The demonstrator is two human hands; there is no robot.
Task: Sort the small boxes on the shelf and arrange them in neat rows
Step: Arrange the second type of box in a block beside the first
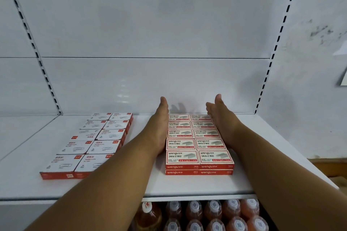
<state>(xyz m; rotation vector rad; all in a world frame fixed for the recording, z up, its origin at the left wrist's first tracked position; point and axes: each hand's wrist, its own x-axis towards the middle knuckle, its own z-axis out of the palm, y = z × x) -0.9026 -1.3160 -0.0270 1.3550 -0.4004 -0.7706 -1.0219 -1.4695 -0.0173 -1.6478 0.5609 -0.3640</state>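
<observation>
Red and white staple boxes [199, 143] lie on the white shelf [187, 185] in two neat columns, stacked two layers high. My left hand [159, 127] lies flat along the left side of this block, fingers straight. My right hand [222, 124] lies flat along its right side, fingers straight, touching the far boxes. To the left, white paper clip boxes [90, 142] with red sides lie in two columns, slightly slanted.
The white back panel [150, 84] rises right behind the boxes, with slotted uprights at both sides. Under the shelf edge stand several bottles [212, 214] of orange drink. A wooden surface [330, 167] shows at the far right.
</observation>
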